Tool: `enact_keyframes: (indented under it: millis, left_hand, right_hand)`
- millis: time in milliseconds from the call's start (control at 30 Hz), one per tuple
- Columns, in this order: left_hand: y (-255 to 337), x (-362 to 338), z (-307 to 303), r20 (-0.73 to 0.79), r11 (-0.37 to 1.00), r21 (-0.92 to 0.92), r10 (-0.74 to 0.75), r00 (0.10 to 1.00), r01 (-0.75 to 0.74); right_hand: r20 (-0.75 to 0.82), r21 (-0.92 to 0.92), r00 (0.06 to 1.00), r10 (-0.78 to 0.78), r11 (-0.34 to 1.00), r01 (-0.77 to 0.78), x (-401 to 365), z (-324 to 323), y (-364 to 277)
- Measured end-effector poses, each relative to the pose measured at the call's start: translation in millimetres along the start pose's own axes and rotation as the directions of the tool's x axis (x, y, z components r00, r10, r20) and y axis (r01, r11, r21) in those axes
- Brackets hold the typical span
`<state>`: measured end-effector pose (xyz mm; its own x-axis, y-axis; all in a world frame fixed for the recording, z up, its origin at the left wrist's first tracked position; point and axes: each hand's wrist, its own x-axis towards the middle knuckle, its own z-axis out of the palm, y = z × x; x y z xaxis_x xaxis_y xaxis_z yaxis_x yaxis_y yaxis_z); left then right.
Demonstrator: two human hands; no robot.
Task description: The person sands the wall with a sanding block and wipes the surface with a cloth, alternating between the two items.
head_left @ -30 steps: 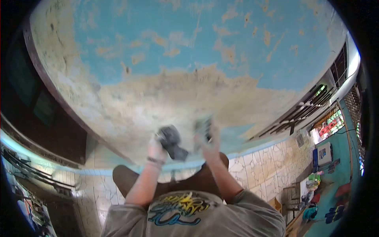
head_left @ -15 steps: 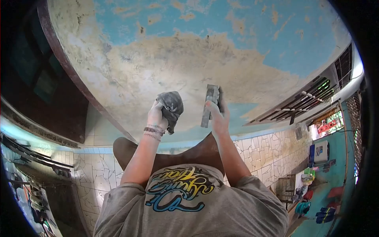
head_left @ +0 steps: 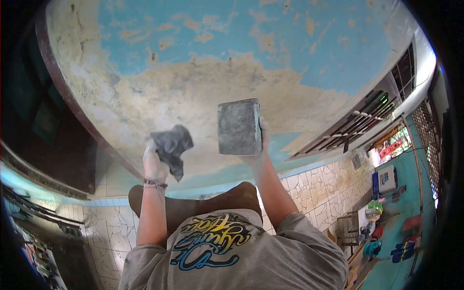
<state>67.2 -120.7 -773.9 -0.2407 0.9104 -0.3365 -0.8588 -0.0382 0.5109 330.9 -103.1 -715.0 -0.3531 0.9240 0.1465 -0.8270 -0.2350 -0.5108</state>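
A crumpled dark grey cloth (head_left: 174, 147) hangs from my left hand (head_left: 153, 163), whose fingers are closed on it; its outline is slightly blurred. On the right, my right hand (head_left: 262, 145) grips a flat rectangular grey block (head_left: 238, 127) from behind and along its right side, and the block's broad, dusty face shows. Most of that hand's fingers are hidden by the block. Both hands look whitened with dust. Beyond them stands a wall (head_left: 193, 87) with patchy blue paint over a worn beige surface.
A dark framed opening (head_left: 53, 111) lies at the left. A slatted window (head_left: 357, 121) is set at the right. Stone-patterned tiles (head_left: 314, 188) cover the floor behind me. A chair (head_left: 348, 229) and assorted items stand at the lower right, by a teal wall (head_left: 411, 193).
The block has turned from its narrow edge to its broad face and shifted left. My left hand has moved left and down with the cloth, which now hangs looser.
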Motion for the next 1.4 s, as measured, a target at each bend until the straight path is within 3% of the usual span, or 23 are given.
enact_keyframes:
  millis: [100,133,167,233,300,367,400,500,567,667,767,867,933,1067,1200,1300,1333,1400]
  left_hand:
    - [1.8,-8.7,-15.6,0.016,0.997,0.072,0.007,1.0,-0.008]
    - [2.7,-1.1,-30.0,0.109,0.963,0.264,0.013,0.994,-0.042]
    - [6.1,-16.3,-12.5,0.219,0.824,0.514,0.143,0.965,-0.239]
    - [10.1,-59.6,30.1,0.508,0.284,0.773,0.257,0.822,-0.567]
    - [13.1,-85.8,56.2,0.786,-0.145,0.614,0.201,0.585,-0.776]
    - [10.7,-113.9,84.2,0.889,-0.46,0.434,0.08,0.45,-0.775]
    - [10.5,-124.3,95.5,0.9,-0.481,0.397,0.036,0.435,-0.782]
    - [6.9,-138.4,119.4,0.908,-0.559,0.301,-0.08,0.412,-0.773]
    - [4.0,-137.7,128.2,0.896,-0.637,0.254,-0.129,0.426,-0.728]
    - [-5.6,-128.4,127.4,0.866,-0.572,0.352,-0.101,0.49,-0.741]
    - [-16.4,-117.6,119.3,0.905,-0.522,0.316,-0.084,0.417,-0.792]
    - [-20.3,-113.9,115.4,0.892,-0.451,0.366,-0.081,0.445,-0.814]
    - [-20.2,-114.4,116.1,0.908,-0.417,0.351,-0.068,0.413,-0.839]
    - [-23.7,-114.4,112.1,0.919,-0.41,0.331,-0.065,0.389,-0.85]
    - [-30.7,-123.4,106.8,0.846,-0.28,0.494,-0.062,0.529,-0.823]
    - [-44.5,-114.1,96.9,0.828,-0.119,0.56,0.026,0.561,-0.82]
    - [-40.7,-118.9,99.7,0.794,-0.06,0.607,0.006,0.608,-0.793]
    - [-48.7,-109.2,89.7,0.835,-0.003,0.546,0.083,0.544,-0.838]
  right_hand:
    - [0.167,0.039,0.985,0.045,0.998,-0.052,1.0,18.7,0.8]
    - [0.181,0.049,0.983,0.035,0.998,-0.045,1.2,20.8,2.1]
    - [0.195,0.06,0.981,0.025,0.997,-0.038,0.9,21.6,2.9]
    - [0.211,0.073,0.976,0.048,0.995,-0.065,-0.7,18.7,3.0]
    - [0.155,0.064,0.986,0.056,0.996,-0.067,-6.1,19.9,2.6]
    - [0.032,0.041,0.998,0.049,0.998,-0.05,-14.0,26.5,6.2]
    - [-0.035,0.016,0.998,0.059,0.998,-0.059,-13.1,15.8,10.0]
    - [0.041,-0.128,0.996,0.083,0.989,-0.077,-22.9,28.4,10.3]
    - [-0.009,-0.154,0.998,0.063,0.986,-0.063,-27.0,39.4,9.7]
    - [-0.027,-0.128,0.998,0.055,0.99,-0.058,-33.0,41.1,14.1]
    - [-0.037,-0.138,0.995,0.089,0.986,-0.093,-35.5,37.0,9.8]
    - [-0.101,-0.164,0.988,0.114,0.978,-0.13,-36.3,31.9,7.2]
    - [-0.142,-0.168,0.984,0.11,0.977,-0.134,-36.3,31.0,8.3]
    - [-0.08,-0.1,0.987,0.14,0.984,-0.148,-38.9,31.7,7.7]
    - [-0.165,-0.234,0.985,0.058,0.968,-0.096,-34.3,0.1,16.7]
    - [-0.236,-0.436,0.964,-0.126,0.9,0.012,-30.2,11.7,23.7]
    - [-0.194,-0.564,0.956,-0.222,0.822,0.077,-29.0,19.6,24.3]
    - [-0.18,-0.608,0.953,-0.244,0.789,0.088,-23.9,13.9,26.6]
